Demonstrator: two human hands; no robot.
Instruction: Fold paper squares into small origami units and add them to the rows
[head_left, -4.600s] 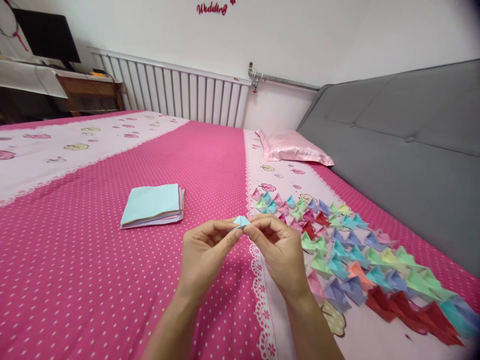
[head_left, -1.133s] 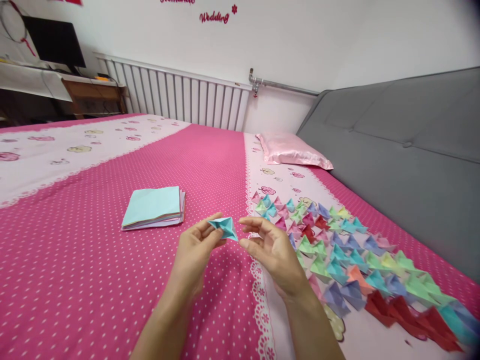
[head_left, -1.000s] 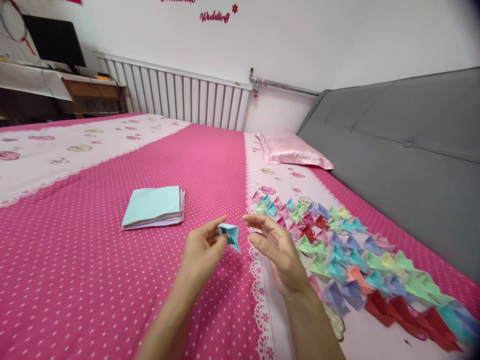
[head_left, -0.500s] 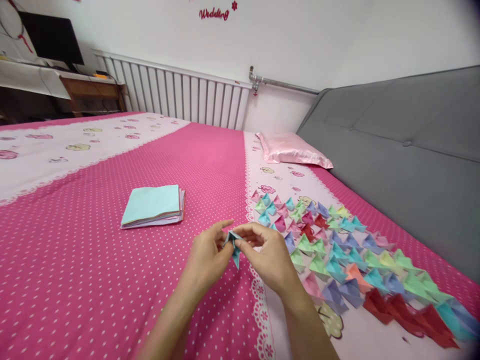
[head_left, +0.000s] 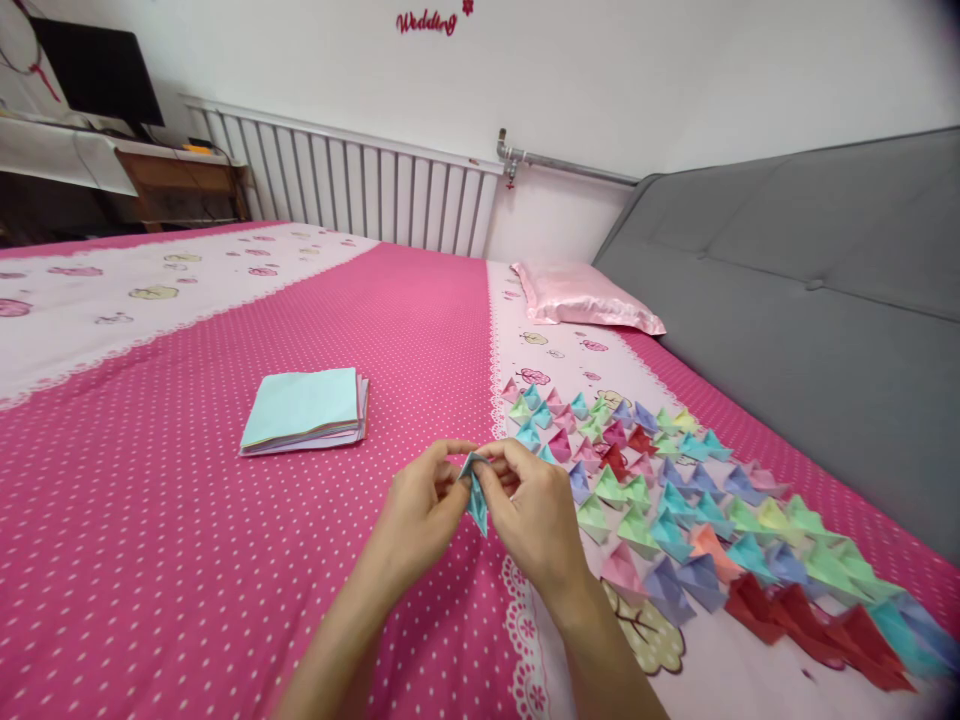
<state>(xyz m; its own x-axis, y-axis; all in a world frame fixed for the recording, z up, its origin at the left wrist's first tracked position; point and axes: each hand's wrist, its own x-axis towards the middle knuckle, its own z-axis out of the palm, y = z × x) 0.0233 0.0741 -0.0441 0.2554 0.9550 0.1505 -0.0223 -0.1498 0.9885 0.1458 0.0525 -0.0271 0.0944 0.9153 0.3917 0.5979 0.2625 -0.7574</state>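
Note:
Between my two hands is a small folded light-blue paper (head_left: 477,500), its pointed end hanging down. My left hand (head_left: 426,505) pinches its left side with thumb and fingers. On the other side, my right hand (head_left: 531,505) grips the paper with the thumb in front; the fingers behind are partly hidden. To the right of my hands, many folded paper boats (head_left: 705,490) in blue, green, pink, purple, red and other colours stand in rows on the bedspread. A stack of square paper sheets (head_left: 304,408), light blue on top, lies to the left beyond my left hand.
A pink dotted bedspread (head_left: 187,560) with pale printed bands covers the bed. Near the grey headboard (head_left: 795,260) rests a pink pillow (head_left: 589,298). A white radiator (head_left: 352,180) lines the back wall; a desk with a monitor (head_left: 97,75) stands far left.
My fingers have drawn closer together around the blue paper, and its opened top has narrowed. The right hand has turned slightly inward. The boats and sheet stack stay in place.

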